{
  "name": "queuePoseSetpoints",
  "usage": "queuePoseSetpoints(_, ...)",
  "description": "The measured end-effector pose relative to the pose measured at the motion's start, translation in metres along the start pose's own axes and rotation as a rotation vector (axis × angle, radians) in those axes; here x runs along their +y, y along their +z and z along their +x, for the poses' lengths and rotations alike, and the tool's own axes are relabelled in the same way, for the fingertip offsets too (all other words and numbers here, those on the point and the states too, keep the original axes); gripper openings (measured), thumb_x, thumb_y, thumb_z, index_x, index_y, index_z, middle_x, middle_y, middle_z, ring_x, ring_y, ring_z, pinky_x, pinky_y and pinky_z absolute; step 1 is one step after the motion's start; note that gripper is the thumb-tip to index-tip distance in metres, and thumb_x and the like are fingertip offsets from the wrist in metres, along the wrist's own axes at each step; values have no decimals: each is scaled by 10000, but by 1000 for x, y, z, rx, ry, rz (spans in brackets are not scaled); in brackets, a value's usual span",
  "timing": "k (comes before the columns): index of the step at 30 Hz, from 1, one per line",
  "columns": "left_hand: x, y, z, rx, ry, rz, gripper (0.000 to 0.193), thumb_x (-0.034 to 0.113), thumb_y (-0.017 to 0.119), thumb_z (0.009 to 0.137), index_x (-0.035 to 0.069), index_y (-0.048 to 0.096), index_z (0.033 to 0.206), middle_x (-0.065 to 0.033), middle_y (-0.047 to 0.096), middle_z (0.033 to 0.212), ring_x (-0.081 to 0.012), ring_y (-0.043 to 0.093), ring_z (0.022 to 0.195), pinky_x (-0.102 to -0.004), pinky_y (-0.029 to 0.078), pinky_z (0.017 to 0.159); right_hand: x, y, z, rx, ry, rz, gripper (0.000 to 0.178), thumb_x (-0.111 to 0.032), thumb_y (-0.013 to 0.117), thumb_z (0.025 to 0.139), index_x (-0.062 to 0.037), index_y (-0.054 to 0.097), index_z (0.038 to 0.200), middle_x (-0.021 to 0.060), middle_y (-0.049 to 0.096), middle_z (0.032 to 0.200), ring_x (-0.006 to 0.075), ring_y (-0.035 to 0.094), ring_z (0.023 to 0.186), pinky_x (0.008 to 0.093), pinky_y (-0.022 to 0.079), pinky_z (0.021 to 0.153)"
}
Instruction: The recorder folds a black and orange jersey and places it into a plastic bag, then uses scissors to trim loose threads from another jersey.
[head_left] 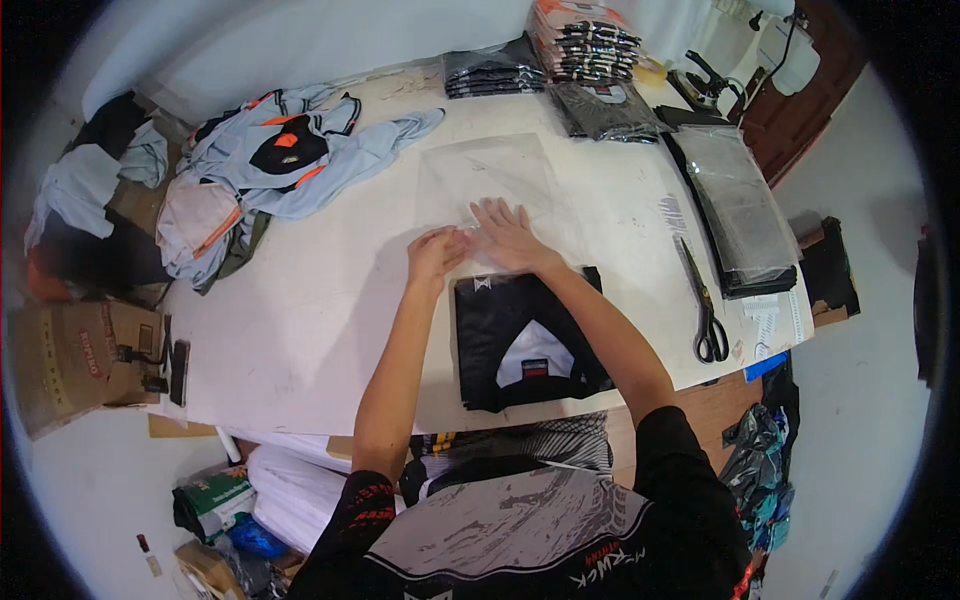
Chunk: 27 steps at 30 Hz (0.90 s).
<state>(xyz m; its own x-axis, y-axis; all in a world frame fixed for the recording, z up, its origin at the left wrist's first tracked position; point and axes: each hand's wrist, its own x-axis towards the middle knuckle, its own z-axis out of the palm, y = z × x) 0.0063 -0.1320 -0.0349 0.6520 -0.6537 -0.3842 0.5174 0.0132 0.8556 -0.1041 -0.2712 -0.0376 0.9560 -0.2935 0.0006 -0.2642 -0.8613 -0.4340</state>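
A clear plastic bag (487,165) lies flat on the white table in front of me. My left hand (437,252) is closed, its fingers pinching the bag's near edge. My right hand (508,238) rests on the bag with the palm down and the fingers stretched out. Just nearer to me sits a folded black shirt (480,345), its collar side toward me and a pale lining with a dark label showing in the neck opening. My right forearm crosses over the shirt's right side and hides part of it.
Black scissors (708,335) lie at the right, beside a stack of clear bags (735,200). Packed garments (590,45) are piled at the back, near an iron (703,82). Loose grey-blue clothes (340,165) heap at the far left. A cardboard box (75,355) stands left of the table.
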Motion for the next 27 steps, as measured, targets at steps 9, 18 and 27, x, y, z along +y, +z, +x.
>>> queuePoseSetpoints(9, 3, -12, 3, 178, 129, -48, 166, 61, 633, 913, -33, 593, 1045, -142, 681, 978, -252, 697, 918, -347, 584, 789, 27, -10, 15, 318, 333, -399, 760, -437, 484, 941, -102, 157, 1539, 281, 151, 1555, 483, 127, 1434, 556, 88, 1167)
queuePoseSetpoints(18, -4, -15, 18, 314, 360, -72, 227, -28, 696, 835, -47, 572, 1023, -131, 656, 911, -210, 679, 838, -299, 573, 762, -8, 11, 13, 354, 64, -231, 947, -619, 592, 828, -126, 203, 1536, 268, 110, 1569, 468, 84, 1447, 640, 71, 1130)
queuePoseSetpoints(27, -20, -27, -18, 166, 384, 95, 335, -5, 696, 852, -36, 518, 1134, -156, 654, 991, -226, 669, 918, -308, 565, 825, -14, 23, -2, 128, 41, -109, 884, -667, 477, 864, -101, 273, 1513, 288, 150, 1553, 451, 75, 1455, 585, 46, 1154)
